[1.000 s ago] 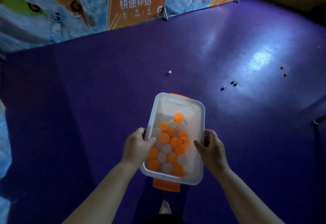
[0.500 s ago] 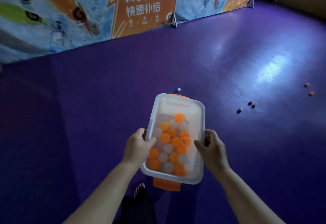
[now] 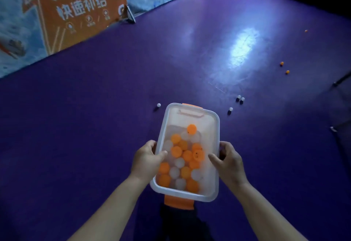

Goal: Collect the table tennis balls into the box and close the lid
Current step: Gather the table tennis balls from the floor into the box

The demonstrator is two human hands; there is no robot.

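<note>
Lower centre of the frame: your left hand (image 3: 147,160) and right hand (image 3: 228,162) grip the long sides of the open translucent box (image 3: 213,126), thumbs over its rim. Orange and white balls (image 3: 179,162) fill its near half. Loose balls: 1 white (image 3: 158,105) at upper left of the box, 3 white (image 3: 239,96) at upper right, 2 orange (image 3: 281,63) at right on the purple floor (image 3: 95,117).

Glossy purple floor (image 3: 95,126), printed banner barriers (image 3: 57,13) behind.
</note>
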